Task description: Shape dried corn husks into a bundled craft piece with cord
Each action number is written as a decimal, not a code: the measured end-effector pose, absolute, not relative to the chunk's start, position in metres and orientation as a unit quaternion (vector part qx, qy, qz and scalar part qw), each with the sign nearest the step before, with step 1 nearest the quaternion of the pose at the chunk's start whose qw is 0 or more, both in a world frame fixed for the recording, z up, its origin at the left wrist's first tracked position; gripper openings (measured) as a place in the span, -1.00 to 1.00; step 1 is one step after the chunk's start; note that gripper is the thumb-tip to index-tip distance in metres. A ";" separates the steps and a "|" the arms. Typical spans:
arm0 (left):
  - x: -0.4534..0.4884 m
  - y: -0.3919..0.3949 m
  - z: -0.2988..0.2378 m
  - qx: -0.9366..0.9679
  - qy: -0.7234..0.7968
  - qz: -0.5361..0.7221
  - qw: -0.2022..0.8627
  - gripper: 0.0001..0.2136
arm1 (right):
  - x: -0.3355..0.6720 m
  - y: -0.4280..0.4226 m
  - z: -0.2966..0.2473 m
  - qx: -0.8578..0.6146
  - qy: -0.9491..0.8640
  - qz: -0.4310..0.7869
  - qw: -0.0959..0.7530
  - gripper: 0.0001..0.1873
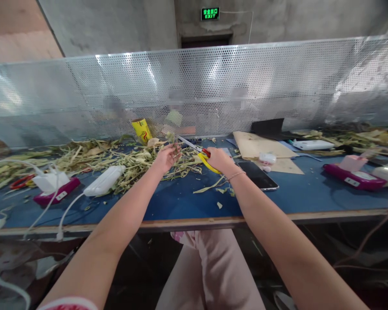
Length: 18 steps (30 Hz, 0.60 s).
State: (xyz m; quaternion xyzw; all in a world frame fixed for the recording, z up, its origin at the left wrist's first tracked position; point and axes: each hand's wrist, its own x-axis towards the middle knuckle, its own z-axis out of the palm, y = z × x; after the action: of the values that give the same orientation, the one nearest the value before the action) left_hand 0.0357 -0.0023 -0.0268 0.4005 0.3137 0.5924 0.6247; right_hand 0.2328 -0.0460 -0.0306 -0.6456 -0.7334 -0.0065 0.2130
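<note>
My right hand (pixel 219 160) grips a pair of scissors (pixel 197 151) by their yellow and red handles, blades pointing left and up toward my left hand. My left hand (pixel 167 157) is closed in a pinch on a dried plant stalk (pixel 175 146) just above the pile of dry leaves and stalks (pixel 116 159) on the blue table (pixel 181 198). The scissor tips sit close to the stalk, at its right side.
A black phone (pixel 258 175) lies right of my right hand, beside a cardboard sheet (pixel 261 148). White power banks (pixel 104 181) with cables and magenta devices (pixel 354 175) sit left and right. A yellow package (pixel 141 130) stands by the perforated metal screen (pixel 194 86).
</note>
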 end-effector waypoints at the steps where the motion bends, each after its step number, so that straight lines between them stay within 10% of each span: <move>1: 0.036 -0.002 -0.027 0.404 0.310 0.602 0.615 -0.83 | 0.232 -0.045 -0.031 -0.643 -0.737 -0.002 0.208 -0.76; 18: 0.035 0.007 -0.037 0.448 0.339 0.647 0.516 -0.87 | 0.228 -0.048 -0.033 -0.618 -0.764 -0.008 0.183 -0.74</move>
State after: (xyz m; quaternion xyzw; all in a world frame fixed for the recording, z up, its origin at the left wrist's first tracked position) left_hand 0.0354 0.0070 -0.0368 0.4478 0.3392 0.6470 0.5156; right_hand 0.2275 -0.0478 -0.0329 -0.6183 -0.7643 -0.0080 0.1828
